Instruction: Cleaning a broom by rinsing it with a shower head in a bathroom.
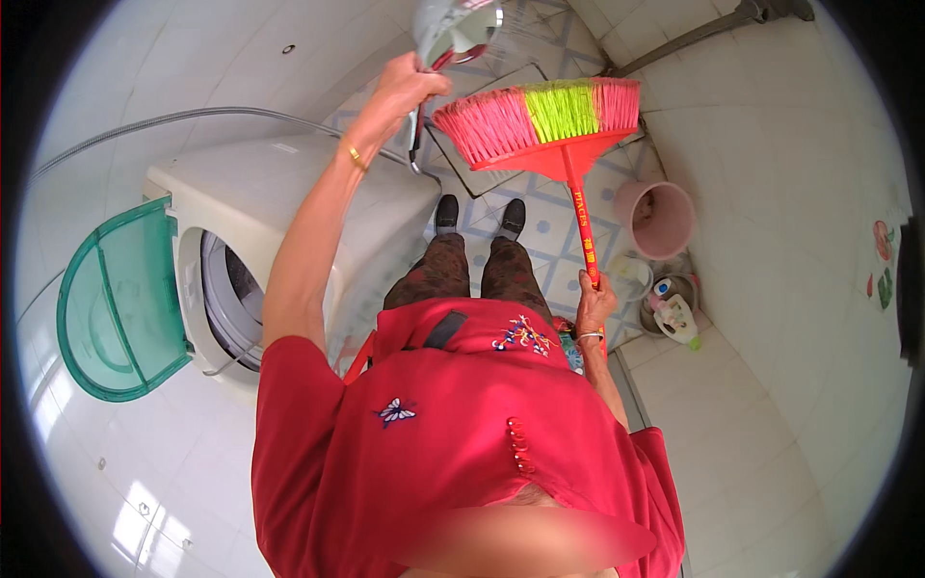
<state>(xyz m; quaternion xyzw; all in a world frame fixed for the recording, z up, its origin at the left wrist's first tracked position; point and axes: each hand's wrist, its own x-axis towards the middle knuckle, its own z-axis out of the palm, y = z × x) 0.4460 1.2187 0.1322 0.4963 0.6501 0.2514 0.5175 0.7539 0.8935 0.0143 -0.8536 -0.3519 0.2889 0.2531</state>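
Note:
My left hand is raised at the upper left of centre and grips the handle of a shower head, from which fine streaks of water seem to come at the right. A metal shower hose runs from its lower end towards the left wall. My right hand holds the red stick of a broom. The broom is turned with its pink and yellow-green bristles away from me, above a floor pan set in the tiles. The bristles are beside the shower head, a little below it in the picture.
A top-loading washing machine stands at left, its green lid raised. Along the right wall are a pink bucket, a clear plastic container and a metal basin with bottles in it. A grey pipe crosses the upper right corner.

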